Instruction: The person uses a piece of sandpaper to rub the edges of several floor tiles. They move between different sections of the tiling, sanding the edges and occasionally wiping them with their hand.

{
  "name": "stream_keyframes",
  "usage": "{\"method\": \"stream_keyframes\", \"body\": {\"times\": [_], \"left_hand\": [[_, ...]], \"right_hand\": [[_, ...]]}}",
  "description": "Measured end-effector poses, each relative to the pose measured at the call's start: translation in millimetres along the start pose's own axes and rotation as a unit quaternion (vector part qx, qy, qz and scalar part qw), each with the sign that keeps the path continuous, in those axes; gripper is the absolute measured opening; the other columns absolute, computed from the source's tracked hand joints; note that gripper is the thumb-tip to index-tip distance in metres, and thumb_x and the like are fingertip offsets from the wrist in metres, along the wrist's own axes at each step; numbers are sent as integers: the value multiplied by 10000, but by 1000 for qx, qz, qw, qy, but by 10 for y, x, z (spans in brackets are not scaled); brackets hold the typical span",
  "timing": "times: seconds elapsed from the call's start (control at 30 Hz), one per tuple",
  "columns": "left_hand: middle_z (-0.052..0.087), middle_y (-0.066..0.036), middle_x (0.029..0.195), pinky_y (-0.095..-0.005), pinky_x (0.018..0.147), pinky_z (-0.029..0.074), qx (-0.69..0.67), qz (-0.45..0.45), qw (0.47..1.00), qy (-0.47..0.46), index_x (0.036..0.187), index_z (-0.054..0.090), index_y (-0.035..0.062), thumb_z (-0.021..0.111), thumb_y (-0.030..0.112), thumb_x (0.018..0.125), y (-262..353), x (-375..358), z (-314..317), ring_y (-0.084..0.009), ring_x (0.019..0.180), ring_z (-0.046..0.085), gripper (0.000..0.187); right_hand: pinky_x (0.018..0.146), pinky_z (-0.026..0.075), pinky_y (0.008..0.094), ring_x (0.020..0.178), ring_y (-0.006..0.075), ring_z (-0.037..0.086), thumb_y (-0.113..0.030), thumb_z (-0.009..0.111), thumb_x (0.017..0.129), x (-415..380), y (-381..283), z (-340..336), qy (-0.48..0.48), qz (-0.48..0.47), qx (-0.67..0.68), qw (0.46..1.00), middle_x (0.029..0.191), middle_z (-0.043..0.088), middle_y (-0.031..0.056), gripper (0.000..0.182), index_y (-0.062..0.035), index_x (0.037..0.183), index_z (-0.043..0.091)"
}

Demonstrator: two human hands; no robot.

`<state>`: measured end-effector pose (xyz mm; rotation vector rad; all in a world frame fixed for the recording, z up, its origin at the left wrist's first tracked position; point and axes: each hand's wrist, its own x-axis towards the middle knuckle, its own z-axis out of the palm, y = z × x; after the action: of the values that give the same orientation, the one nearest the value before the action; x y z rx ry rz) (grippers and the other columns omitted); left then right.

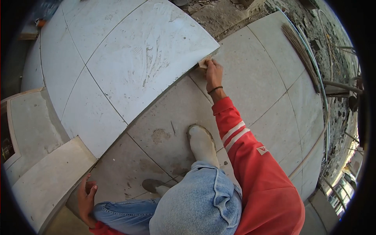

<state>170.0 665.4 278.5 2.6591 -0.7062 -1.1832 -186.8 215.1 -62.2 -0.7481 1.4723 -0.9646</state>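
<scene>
My right hand (214, 74) is closed on a small tan piece (203, 62), whose kind I cannot make out. It is at the right end of the raised white tile surface (117, 58), against its edge near the corner. Grey smears mark the tile there. My left hand (87, 197) hangs at the lower left with its fingers apart and nothing in them, near the edge of a pale slab (55, 176).
Large grey floor tiles (258, 86) lie below the raised surface, my boots (202, 145) standing on them. A bundle of thin sticks (299, 55) and a light blue hose (313, 58) lie at the right, beside rubble. Loose dirt (219, 19) borders the far edge.
</scene>
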Motion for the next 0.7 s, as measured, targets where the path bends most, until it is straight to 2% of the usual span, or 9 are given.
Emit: {"method": "stream_keyframes", "body": {"times": [0.07,0.17,0.23,0.33,0.4,0.47,0.57,0.63,0.7], "left_hand": [[700,-120,1100,-332,915,526,3,1,1000,6,1513,536,49,717,172,982,46,0,-10,-175,999,652,575],[683,-86,1118,-298,916,489,-7,10,1000,-15,1539,511,70,694,200,1011,148,56,2,-145,1004,605,573],[684,-84,1114,-298,913,489,-2,10,1000,-21,1538,511,72,694,204,1012,265,99,35,-144,1002,605,572],[684,-81,1106,-298,910,488,6,9,1000,-28,1538,510,74,692,206,1014,320,129,39,-143,1001,605,570],[684,-80,1102,-299,909,488,7,8,1000,-25,1538,509,75,692,205,1014,296,149,30,-143,1002,606,569],[687,-82,1106,-304,910,492,40,9,999,-23,1534,508,73,693,211,1016,244,112,21,-142,1000,607,568],[702,-108,1102,-324,919,520,18,-7,1000,-17,1511,540,64,713,167,982,140,79,10,-169,1000,650,567],[704,-109,1104,-325,914,522,6,4,1000,-12,1511,540,63,710,163,981,116,93,10,-170,997,652,565],[705,-111,1106,-326,910,524,-7,15,1000,-6,1511,540,62,707,160,981,186,99,25,-170,994,654,564]], "right_hand": [[607,438,344,674,128,544,-201,551,956,513,-135,-218,94,-36,27,995,745,617,44,294,57,868,662],[645,464,384,690,183,564,-211,535,964,563,-93,-96,132,-70,4,989,772,640,95,308,65,880,641],[769,488,460,777,364,609,-251,512,1015,71,183,227,129,-101,-86,983,876,663,263,347,77,947,599],[782,468,484,805,416,577,-268,524,1038,-801,629,420,-81,-101,-162,978,861,596,304,346,61,938,570],[720,447,375,744,191,487,-279,545,1056,-885,660,333,-90,-154,-157,971,743,526,89,361,43,895,558],[686,441,351,713,166,484,-271,532,1052,-480,563,204,-4,-66,-28,997,743,564,46,350,37,898,596],[689,465,389,724,196,562,-294,545,1044,-1,282,59,80,-66,7,995,779,642,143,403,83,924,621],[705,477,412,721,247,589,-285,521,1044,120,270,94,88,-115,-56,988,803,663,189,405,87,913,609],[777,485,501,836,497,631,-265,487,1040,-351,451,415,65,-97,-117,986,895,644,337,377,85,937,584]]}}
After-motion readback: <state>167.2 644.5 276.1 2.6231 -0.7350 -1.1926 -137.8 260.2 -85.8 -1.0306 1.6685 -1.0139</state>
